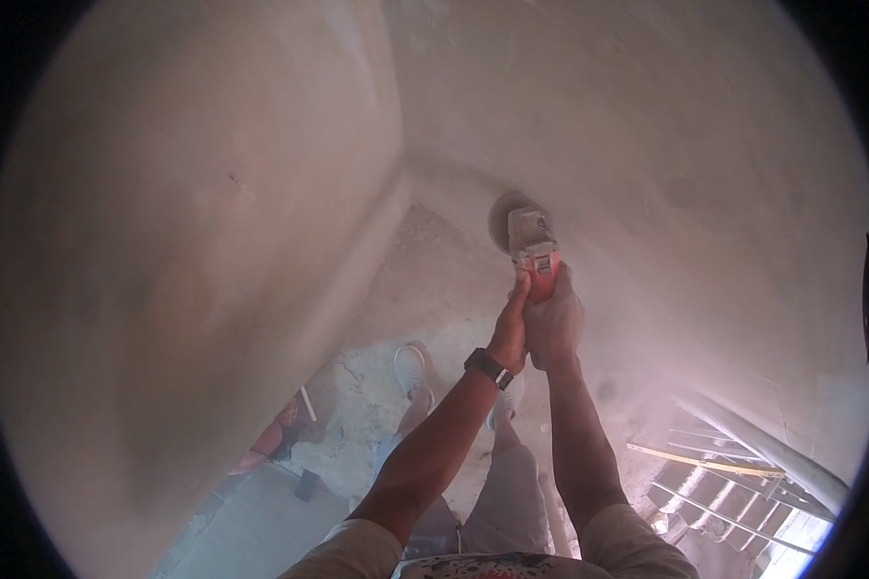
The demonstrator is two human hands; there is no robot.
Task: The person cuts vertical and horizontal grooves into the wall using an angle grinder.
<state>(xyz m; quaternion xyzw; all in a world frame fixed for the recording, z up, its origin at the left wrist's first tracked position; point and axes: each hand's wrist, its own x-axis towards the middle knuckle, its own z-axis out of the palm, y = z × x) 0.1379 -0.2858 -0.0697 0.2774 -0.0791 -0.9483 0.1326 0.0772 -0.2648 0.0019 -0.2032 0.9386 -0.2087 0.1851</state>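
Note:
Both of my hands are wrapped around the red body of an angle grinder (pixel 543 275), held out in front of me. My left hand (pixel 510 333), with a dark watch on its wrist, closes on the tool from the left side. Against it, my right hand (pixel 556 323) grips the red body from the right. The grinder's grey head points away from me, and its round disc (pixel 505 220) is at the lower part of the right wall (pixel 647 174). Whether the disc touches the wall is hard to tell through the dust.
Another plastered wall (pixel 212 212) rises on the left and meets the right one in a corner. Dust hazes the air. My shoes (pixel 412 372) stand on a rough floor (pixel 357 396). A red item (pixel 272 436) lies lower left; bars and a pipe (pixel 763 449) are lower right.

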